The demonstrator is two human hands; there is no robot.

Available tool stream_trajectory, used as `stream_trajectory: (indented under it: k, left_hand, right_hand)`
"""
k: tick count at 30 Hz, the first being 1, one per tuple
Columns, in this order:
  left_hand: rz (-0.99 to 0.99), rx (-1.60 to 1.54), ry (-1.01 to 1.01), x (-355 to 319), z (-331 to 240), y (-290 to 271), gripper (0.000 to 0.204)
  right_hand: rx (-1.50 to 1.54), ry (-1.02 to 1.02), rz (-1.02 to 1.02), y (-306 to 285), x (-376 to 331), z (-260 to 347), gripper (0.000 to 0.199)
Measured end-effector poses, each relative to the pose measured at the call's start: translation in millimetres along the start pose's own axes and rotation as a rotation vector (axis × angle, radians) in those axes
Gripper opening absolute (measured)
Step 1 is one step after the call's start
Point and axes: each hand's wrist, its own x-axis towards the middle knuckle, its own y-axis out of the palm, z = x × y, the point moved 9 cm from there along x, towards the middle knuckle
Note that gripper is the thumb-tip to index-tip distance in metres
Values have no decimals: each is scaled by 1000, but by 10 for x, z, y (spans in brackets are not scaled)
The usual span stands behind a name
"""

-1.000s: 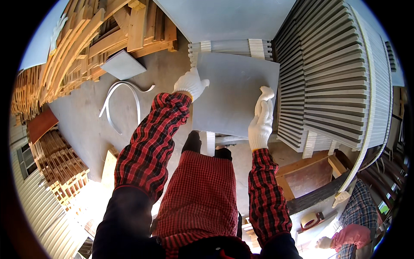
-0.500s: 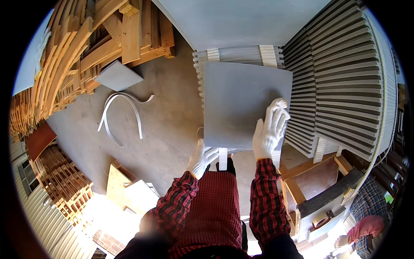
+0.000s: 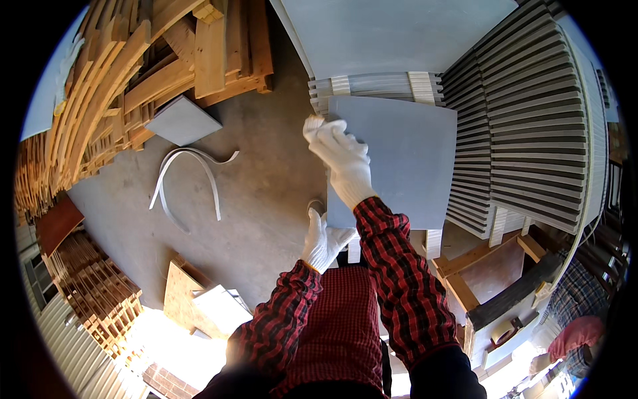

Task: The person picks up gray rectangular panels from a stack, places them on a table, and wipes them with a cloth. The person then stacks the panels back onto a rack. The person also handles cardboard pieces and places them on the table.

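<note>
A square grey slab (image 3: 405,159) lies on top of a strapped stack of the same slabs (image 3: 379,85). My right hand (image 3: 340,161), in a white glove, reaches across and grips the slab's left edge near its upper left corner. My left hand (image 3: 323,241), also gloved, holds the slab's lower left corner. Both sleeves are red plaid.
Tall stacks of grey slabs (image 3: 525,126) stand to the right. Wooden pallets (image 3: 159,60) are piled at the upper left, and more wood (image 3: 93,286) at the lower left. On the concrete floor lie a loose grey slab (image 3: 183,121) and a cut white strap (image 3: 189,178). Another person (image 3: 577,329) is at the lower right.
My right hand has moved from the slab's right edge to its upper left corner. My left hand dropped from the upper left corner to the lower left one.
</note>
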Motion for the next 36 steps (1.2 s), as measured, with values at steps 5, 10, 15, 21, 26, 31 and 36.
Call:
stream_trajectory:
  k: [5, 10, 15, 21, 26, 31, 36]
  left_hand:
    - [66, -235, 17, 0, 4, 146, 94]
    - [19, -30, 94, -30, -2, 39, 91]
    - [17, 2, 81, -17, 50, 69, 88]
    - [-113, 0, -9, 9, 28, -41, 87]
    - [-123, 231, 7, -20, 14, -11, 85]
    - [-159, 262, -24, -22, 8, -65, 87]
    - [18, 297, -48, -19, -6, 21, 88]
  right_hand:
    - [50, -199, 258, 184, -1019, 137, 57]
    - [86, 218, 56, -355, -1093, -1180, 70]
    - [197, 504, -369, -134, -1087, -1681, 52]
    - [182, -27, 323, 297, -1906, 87, 44]
    - [127, 328, -30, -97, -2549, -1150, 60]
    - [342, 688, -412, -182, -2835, -1489, 56]
    - [116, 568, 72, 225, -2259, -235, 50]
